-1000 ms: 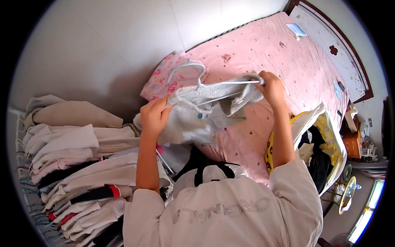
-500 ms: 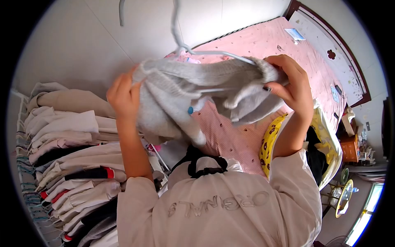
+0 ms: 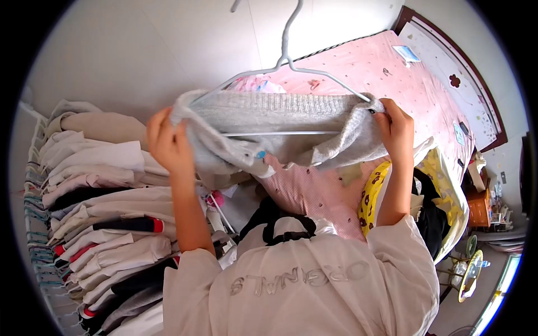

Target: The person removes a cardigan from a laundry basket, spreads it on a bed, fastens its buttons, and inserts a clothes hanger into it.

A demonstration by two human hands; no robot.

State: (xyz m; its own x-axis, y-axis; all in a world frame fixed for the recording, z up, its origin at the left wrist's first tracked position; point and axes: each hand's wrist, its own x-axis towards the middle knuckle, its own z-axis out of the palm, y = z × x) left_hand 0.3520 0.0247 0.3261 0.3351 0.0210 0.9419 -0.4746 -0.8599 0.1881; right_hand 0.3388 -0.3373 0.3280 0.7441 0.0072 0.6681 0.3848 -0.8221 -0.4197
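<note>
A grey knitted cardigan hangs spread on a light grey wire hanger in front of me. The hanger's arms run into both shoulders, and its straight bottom bar shows across the open front. My left hand is closed on the cardigan's left shoulder, its fingers partly behind the knit. At the other shoulder, my right hand pinches the knit near the hanger's end. A small blue round spot sits on the cardigan's front edge.
On the left, a rack carries many hung garments. Behind the cardigan lies a bed with a pink sheet. A yellow patterned bag with dark cloth stands right of my arm. Farther right is a small round table.
The hanger and cardigan have come level, with the hook shifting right and more of the hanger showing. The collar is spread wider. My right hand has moved lower; both hands keep their hold.
</note>
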